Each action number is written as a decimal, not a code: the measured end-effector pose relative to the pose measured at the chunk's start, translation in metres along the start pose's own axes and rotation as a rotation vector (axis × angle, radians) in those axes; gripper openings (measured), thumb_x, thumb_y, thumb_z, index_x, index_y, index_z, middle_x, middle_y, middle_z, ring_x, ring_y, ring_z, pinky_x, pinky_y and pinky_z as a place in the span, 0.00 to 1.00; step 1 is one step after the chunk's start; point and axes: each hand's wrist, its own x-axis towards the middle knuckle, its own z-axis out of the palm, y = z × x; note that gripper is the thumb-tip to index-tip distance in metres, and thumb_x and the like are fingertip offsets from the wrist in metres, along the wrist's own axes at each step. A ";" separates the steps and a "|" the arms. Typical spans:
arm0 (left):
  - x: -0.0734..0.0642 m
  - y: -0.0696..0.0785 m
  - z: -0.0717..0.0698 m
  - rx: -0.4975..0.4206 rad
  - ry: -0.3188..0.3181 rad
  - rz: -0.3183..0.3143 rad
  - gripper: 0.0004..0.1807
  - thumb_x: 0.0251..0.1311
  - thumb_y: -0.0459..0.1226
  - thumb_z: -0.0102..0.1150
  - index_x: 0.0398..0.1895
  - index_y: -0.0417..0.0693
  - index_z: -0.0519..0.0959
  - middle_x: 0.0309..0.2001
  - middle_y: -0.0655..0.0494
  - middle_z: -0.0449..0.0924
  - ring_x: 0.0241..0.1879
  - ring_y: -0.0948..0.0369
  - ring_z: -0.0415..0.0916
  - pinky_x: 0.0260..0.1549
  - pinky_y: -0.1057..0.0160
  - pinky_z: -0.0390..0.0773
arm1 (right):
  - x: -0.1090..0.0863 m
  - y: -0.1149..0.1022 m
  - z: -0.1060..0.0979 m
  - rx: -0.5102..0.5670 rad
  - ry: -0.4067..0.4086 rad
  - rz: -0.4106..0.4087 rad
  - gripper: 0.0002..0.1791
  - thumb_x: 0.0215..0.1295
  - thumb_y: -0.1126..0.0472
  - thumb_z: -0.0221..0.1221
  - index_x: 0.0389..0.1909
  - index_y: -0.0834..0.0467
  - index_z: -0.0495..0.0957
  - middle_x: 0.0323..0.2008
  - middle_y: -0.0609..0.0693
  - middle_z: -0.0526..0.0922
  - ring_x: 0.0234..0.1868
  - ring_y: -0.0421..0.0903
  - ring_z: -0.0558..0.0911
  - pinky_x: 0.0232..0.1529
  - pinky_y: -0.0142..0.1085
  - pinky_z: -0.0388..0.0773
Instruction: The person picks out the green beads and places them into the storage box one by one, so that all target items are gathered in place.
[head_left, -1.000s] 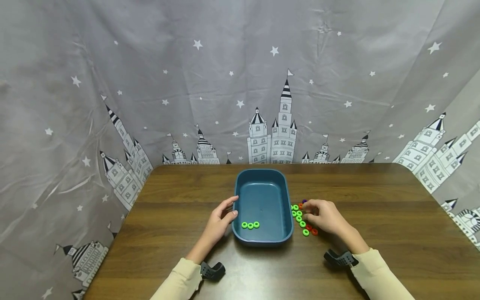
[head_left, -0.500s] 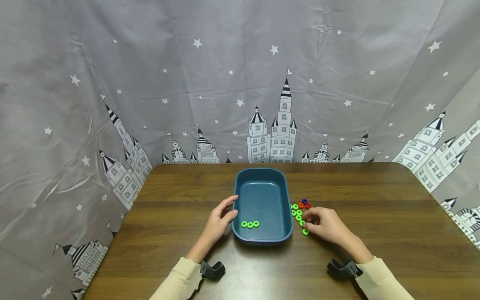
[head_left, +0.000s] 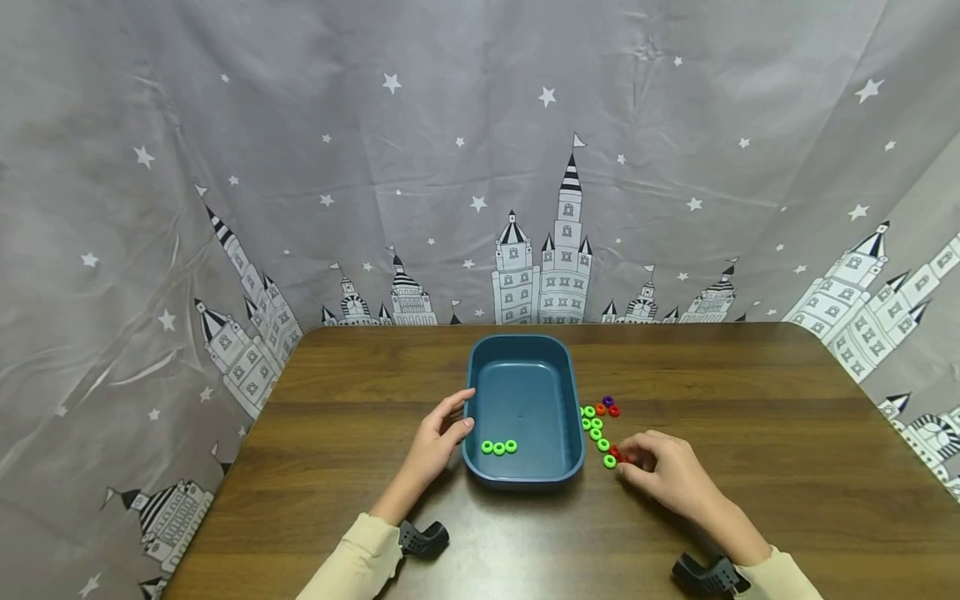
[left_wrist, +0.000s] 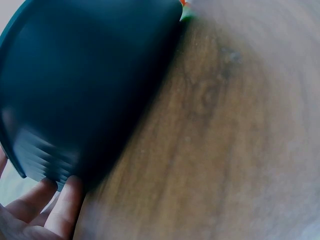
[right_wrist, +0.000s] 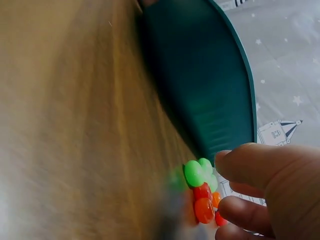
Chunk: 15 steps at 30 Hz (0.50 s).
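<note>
A dark blue tray stands on the wooden table, with three green rings in its near left part. My left hand rests on the tray's left side, its fingertips against the outer wall in the left wrist view. My right hand is low over the table, right of the tray. Its thumb and fingertips are right at a red ring, partly hidden by the fingers. In the right wrist view the thumb and fingers are apart, with the orange-red ring in front of them.
Several green rings lie in an uneven line along the tray's right side. A purple ring, an orange ring and a red ring are grouped farther back. A grey curtain hangs behind the table.
My right hand has moved toward me and slightly right, from beside the upper rings to the near red ones, uncovering the purple and farther red rings. The left hand keeps its place on the tray.
</note>
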 end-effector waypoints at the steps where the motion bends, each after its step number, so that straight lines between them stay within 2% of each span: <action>1: 0.000 0.000 0.000 -0.001 -0.001 0.005 0.24 0.69 0.30 0.56 0.68 0.41 0.74 0.67 0.35 0.74 0.66 0.38 0.73 0.55 0.50 0.82 | -0.002 -0.001 0.000 0.003 0.003 -0.005 0.10 0.49 0.66 0.74 0.32 0.51 0.86 0.25 0.34 0.77 0.24 0.26 0.67 0.24 0.27 0.67; 8: -0.001 0.002 0.000 -0.007 -0.010 0.010 0.24 0.69 0.31 0.56 0.69 0.40 0.73 0.67 0.34 0.73 0.66 0.38 0.72 0.55 0.55 0.81 | -0.009 -0.004 0.008 0.002 0.012 -0.033 0.10 0.48 0.67 0.74 0.30 0.53 0.86 0.24 0.33 0.76 0.23 0.24 0.67 0.24 0.26 0.67; 15: 0.000 0.001 0.000 -0.003 -0.005 0.006 0.24 0.69 0.31 0.56 0.69 0.41 0.74 0.67 0.34 0.74 0.66 0.38 0.72 0.55 0.56 0.80 | -0.006 -0.003 0.016 -0.043 0.066 -0.004 0.10 0.46 0.66 0.76 0.28 0.52 0.86 0.23 0.36 0.76 0.24 0.26 0.68 0.25 0.26 0.67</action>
